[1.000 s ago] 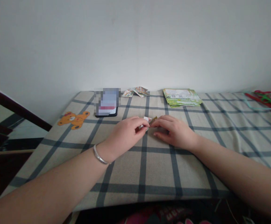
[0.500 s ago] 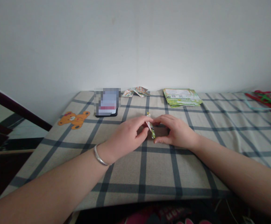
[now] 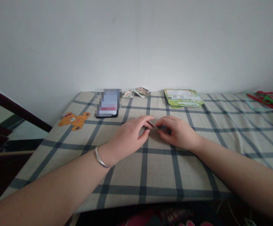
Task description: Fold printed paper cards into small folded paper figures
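Observation:
A small folded piece of printed paper [image 3: 153, 125] is between my hands just above the tablecloth, seen nearly edge-on as a thin slanting line. My right hand [image 3: 179, 130] is closed on its near end, with thumb and forefinger pressed together there. The far end passes among the curled fingers of my left hand [image 3: 133, 131], whose thumb stays a little apart from it. A silver bangle [image 3: 100, 157] circles the left wrist. Part of the paper is hidden by the left fingers.
A phone [image 3: 108, 102], several folded paper pieces [image 3: 137, 92] and a stack of green printed cards [image 3: 183, 98] lie near the wall. An orange bear cutout [image 3: 74, 121] is at left. Coloured ribbons [image 3: 269, 99] lie far right on the checked tablecloth [image 3: 124, 175].
The folded paper has turned from showing its printed face to nearly edge-on. My right thumb has moved up and closed against the forefinger; my left hand has barely moved.

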`<state>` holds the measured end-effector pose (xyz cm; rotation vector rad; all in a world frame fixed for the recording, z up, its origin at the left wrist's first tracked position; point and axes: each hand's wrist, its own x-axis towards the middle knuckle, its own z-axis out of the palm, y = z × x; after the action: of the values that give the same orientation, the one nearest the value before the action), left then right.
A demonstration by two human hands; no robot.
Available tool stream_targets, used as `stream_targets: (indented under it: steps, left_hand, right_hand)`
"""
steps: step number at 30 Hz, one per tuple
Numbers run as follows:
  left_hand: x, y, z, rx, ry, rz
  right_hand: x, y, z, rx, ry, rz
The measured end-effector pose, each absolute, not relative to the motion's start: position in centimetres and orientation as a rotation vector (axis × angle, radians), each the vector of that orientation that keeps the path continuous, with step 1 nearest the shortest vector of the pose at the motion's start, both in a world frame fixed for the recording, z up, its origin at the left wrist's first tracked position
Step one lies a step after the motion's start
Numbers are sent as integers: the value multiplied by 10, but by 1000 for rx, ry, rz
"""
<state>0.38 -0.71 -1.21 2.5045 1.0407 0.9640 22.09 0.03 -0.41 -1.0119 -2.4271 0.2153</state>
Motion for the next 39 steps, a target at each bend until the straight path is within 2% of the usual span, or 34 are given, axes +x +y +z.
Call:
stream_targets:
  steps: [11, 19, 28, 39]
  left_hand:
    - [4, -13, 2, 3014, 1169, 890]
    - [4, -10, -3, 2858, 1061, 766]
    - [6, -15, -4, 2791, 1185, 651]
    - [5, -16, -5, 2591, 1153, 755]
  right_hand:
    - [222, 1, -7, -1014, -2413, 148]
    - [221, -1, -5, -971, -2393, 150]
    - [221, -1, -6, -908, -2382, 145]
    - [221, -2, -8, -1004, -2225, 193]
